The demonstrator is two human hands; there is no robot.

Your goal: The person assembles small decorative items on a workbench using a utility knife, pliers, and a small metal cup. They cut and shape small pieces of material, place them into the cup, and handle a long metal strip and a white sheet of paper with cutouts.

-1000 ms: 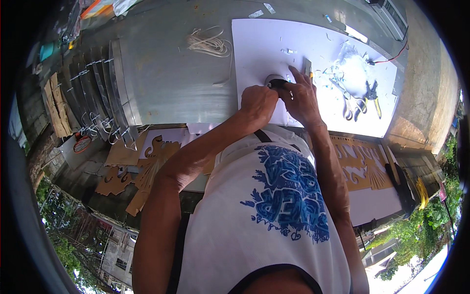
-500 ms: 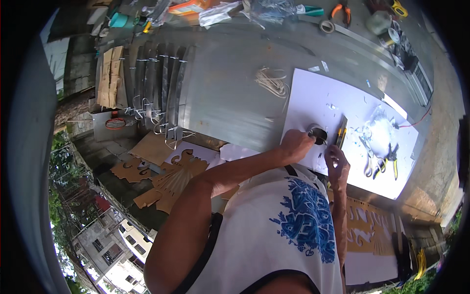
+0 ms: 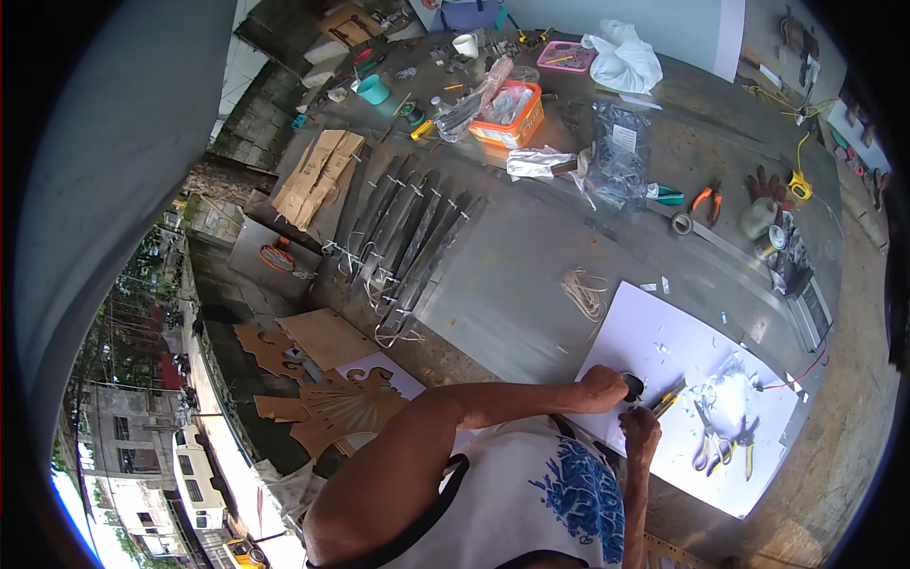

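Observation:
My left hand (image 3: 603, 389) is closed on the edge of a dark, round ring (image 3: 632, 386) that looks like a roll of tape. Just nearer and to the right, my right hand (image 3: 641, 431) has its fingertips pinched close below the ring; whatever they hold is too small to make out. Both hands are over the near left part of a white board (image 3: 626, 327). Right beside them lies a yellow and black utility knife (image 3: 669, 396). Farther right are scissors (image 3: 704, 449), yellow-handled pliers (image 3: 746, 444) and a crumpled clear plastic bag (image 3: 728, 391).
Coiled cord (image 3: 583, 294) lies beyond the board on the grey metal table (image 3: 512, 275). Tied dark strips (image 3: 408, 223) and folded cardboard (image 3: 318, 180) are at left. An orange tub (image 3: 512, 119) and orange-handled pliers (image 3: 707, 200) stand farther back. Cut brown panels (image 3: 346, 410) lie below the table's left edge.
The view has tilted up and turned, showing more of the table's far side. My hands remain close together at the ring, which now shows at a different angle.

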